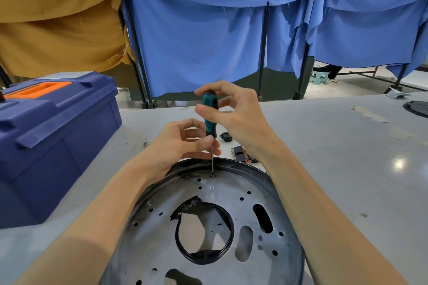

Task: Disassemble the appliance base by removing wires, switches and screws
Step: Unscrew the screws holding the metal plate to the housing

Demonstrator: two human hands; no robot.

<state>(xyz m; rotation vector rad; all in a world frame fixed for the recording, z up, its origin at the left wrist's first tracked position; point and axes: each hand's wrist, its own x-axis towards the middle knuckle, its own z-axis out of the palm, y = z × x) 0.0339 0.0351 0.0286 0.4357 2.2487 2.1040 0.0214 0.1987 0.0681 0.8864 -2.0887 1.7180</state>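
The round appliance base [162, 233], a grey metal plate with several holes and a black rim, lies on the table in front of me. A screwdriver [210, 118] with a teal and black handle stands upright, its tip on a screw [212, 176] near the base's far rim. My right hand [236, 118] grips the handle from the right. My left hand [183, 143] pinches the thin shaft just below the handle. A black ring of torn tape [203, 259] lines the base's central opening.
A blue toolbox [53, 141] with an orange handle stands at the left on the grey table [347, 169]. Removed black switches [240, 154] and a small black socket [225, 136] lie beyond the base. Another black part [416, 109] sits at the far right edge. Blue and tan curtains hang behind.
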